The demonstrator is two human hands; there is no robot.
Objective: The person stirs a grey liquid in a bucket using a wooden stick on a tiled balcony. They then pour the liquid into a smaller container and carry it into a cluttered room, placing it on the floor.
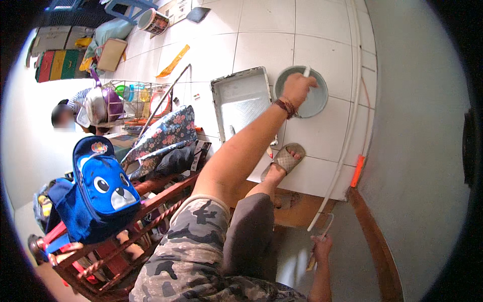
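Note:
My left hand (298, 89) is closed over a round bucket (314, 106) of grey paint, gripping a white stick (307, 71) whose short end sticks out above the fingers. What the stick has below is hidden. Beside the bucket lies a rectangular paint tray (244, 93), its inside smeared with pale grey. At the lower right, my right hand (322, 245) is wrapped round a yellowish handle with a thin bent metal rod, which looks like a paint roller frame (330, 224). Near that rod ends a long white pole or pipe (338, 176).
An orange-red object (357, 171) stands by the grey wall (422, 126). At left are a blue animal-face backpack (106, 189), a wooden rail (151, 204), a flowered cloth (166, 136) and a wire rack (136, 103). A person (63, 116) is farther left. A yellow-orange strip (173, 61) lies on the tiles.

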